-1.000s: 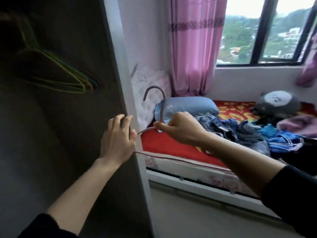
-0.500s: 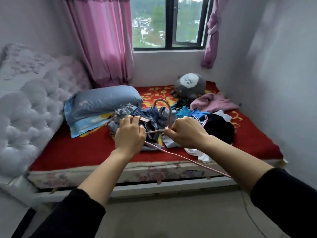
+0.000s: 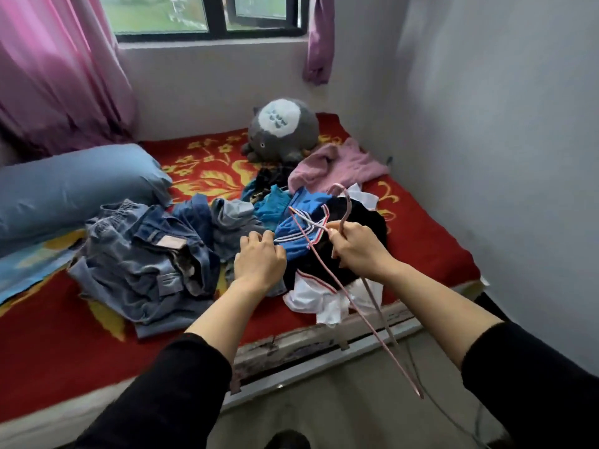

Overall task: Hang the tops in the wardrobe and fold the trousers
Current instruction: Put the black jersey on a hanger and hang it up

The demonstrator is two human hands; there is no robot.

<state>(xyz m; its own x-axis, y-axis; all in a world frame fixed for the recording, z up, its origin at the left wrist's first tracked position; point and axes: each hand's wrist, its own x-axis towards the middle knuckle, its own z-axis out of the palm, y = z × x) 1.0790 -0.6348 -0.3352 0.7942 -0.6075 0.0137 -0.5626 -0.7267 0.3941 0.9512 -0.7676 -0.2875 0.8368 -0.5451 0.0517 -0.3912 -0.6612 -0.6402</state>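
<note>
Pink and thin, the hanger looks light and a little springy. My right hand has its fingers wrapped round the neck just under the hook, and the frame slants down past the front edge of the bed. My left hand is curled, fingertips nipping the red-and-white striped hem of the blue top, which lies crumpled on the heap of clothes near the front edge, towards the right-hand side.

That top is what I judge goes on the hanger first. It looks like soft, limp jersey (it will slump wherever I am not holding it), so the hem is a poor place to lift from. I would rather find the collar or a shoulder seam and feed the hanger's arm in there. It overlaps a black garment and may drag that up with it.

A pink top lies further back, just beside the plush toy. The jeans sit bunched to the left of the heap. They look heavier and stiffer, best taken by the waistband for folding.
</note>
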